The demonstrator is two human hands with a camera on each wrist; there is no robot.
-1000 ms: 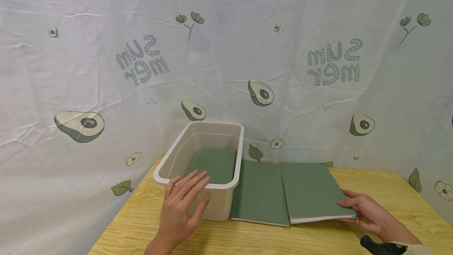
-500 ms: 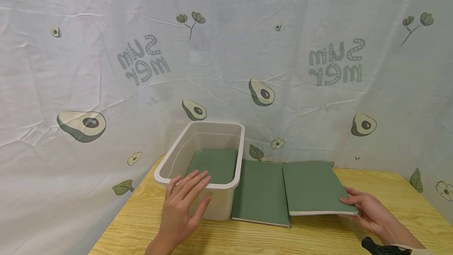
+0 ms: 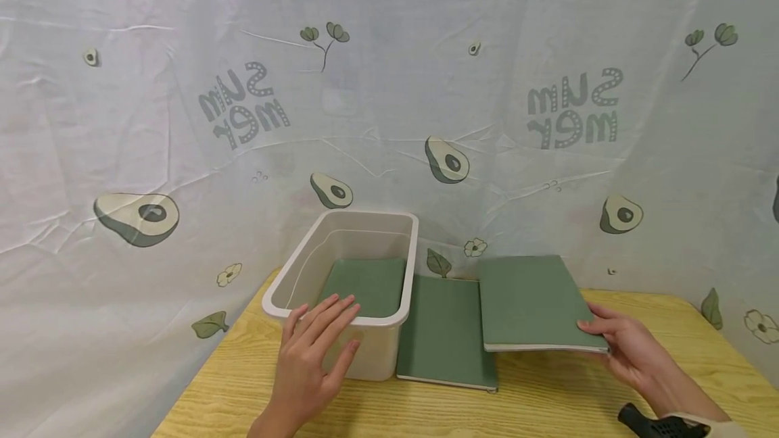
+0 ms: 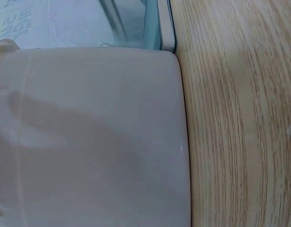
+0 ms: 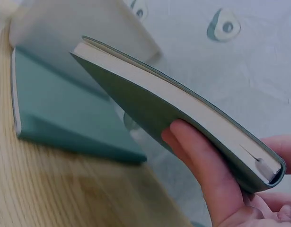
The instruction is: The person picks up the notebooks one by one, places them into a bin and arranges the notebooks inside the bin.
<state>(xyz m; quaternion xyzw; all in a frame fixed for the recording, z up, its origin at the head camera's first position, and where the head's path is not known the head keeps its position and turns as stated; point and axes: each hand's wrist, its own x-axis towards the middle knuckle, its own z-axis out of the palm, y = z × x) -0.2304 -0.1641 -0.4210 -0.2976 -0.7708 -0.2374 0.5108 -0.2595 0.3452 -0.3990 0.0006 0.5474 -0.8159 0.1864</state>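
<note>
My right hand (image 3: 629, 350) grips a green hardcover notebook (image 3: 535, 303) by its right side, thumb on the cover and fingers beneath. In the right wrist view this notebook (image 5: 150, 87) is lifted and tilted, its pages edge-on with a ribbon end at the spine. A second green notebook (image 3: 447, 336) lies flat on the table beside a beige plastic bin (image 3: 368, 350). Inside the bin is another green notebook or several, the cover (image 3: 368, 282) partly hidden. My left hand (image 3: 310, 357) rests with straight fingers on the bin's near rim.
A wooden table (image 3: 548, 404) carries everything. Behind it hangs a pale curtain (image 3: 377, 86) printed with avocados and lettering. The bin stands at the table's left, close to the curtain.
My right hand has raised the held notebook off the table and moved it slightly away from me, up in the view. The left hand and bin have stayed put.
</note>
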